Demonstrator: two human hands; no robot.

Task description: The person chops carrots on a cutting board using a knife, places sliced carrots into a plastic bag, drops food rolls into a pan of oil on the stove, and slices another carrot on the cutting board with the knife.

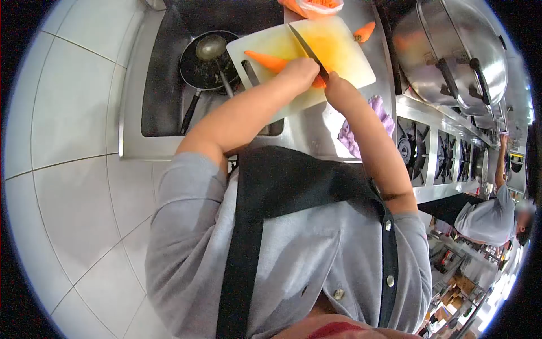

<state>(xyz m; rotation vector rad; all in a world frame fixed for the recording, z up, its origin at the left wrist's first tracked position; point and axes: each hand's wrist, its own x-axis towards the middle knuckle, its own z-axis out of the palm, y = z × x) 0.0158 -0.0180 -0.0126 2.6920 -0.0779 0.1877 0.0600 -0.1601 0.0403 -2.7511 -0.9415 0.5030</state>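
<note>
My left hand (300, 74) is closed round the middle of an orange carrot (265, 60) on a white cutting board (355, 65). The carrot's thin end points to the left, and its other end shows just past my fingers. My right hand (340, 92) grips a kitchen knife (305, 45), with its handle mostly hidden in my fist. The dark blade slants up and left over the board, beside the fingers of my left hand. Yellow-orange stains mark the board. A carrot piece (365, 31) lies beyond its right edge.
Left of the board, a sink (161, 107) holds a black frying pan (197, 70) with a ladle (211, 48). A bag of carrot shreds (316, 7) sits behind the board. A purple cloth (351, 138) lies near my right forearm. Large pot (451, 51), stove burners (411, 150) and another person (485, 220) are right.
</note>
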